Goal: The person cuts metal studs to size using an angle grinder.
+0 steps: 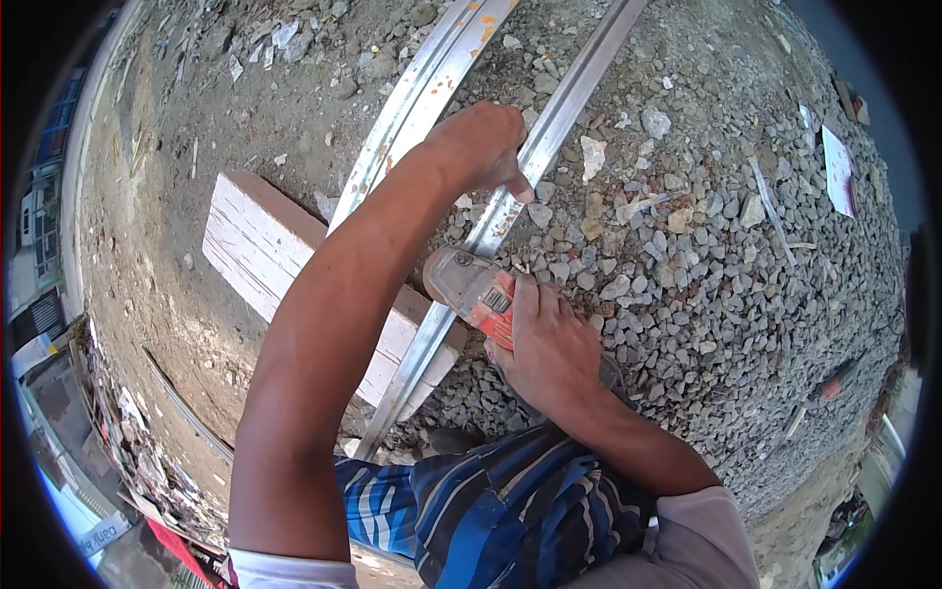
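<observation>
An orange and grey angle grinder (483, 297) is in my right hand (552, 344), with my fingers wrapped over its body. Its head and disc guard overlap a long metal channel (579, 93) that runs diagonally up the view. Farther up the same channel, my left hand (483, 147) grips it, thumb pressed along its near side and the other fingers mostly hidden. To the left lies a second metal channel (417, 103) with rust-coloured spots, partly covered by my left forearm. A pale wooden block (260, 245) sits under the channels.
Loose grey gravel (706, 324) spreads over the right side. Bare soil (167, 196) covers the left. A white card (838, 172) and a tool with a reddish handle (832, 385) lie on the gravel. A thin dark rod (186, 404) rests at lower left.
</observation>
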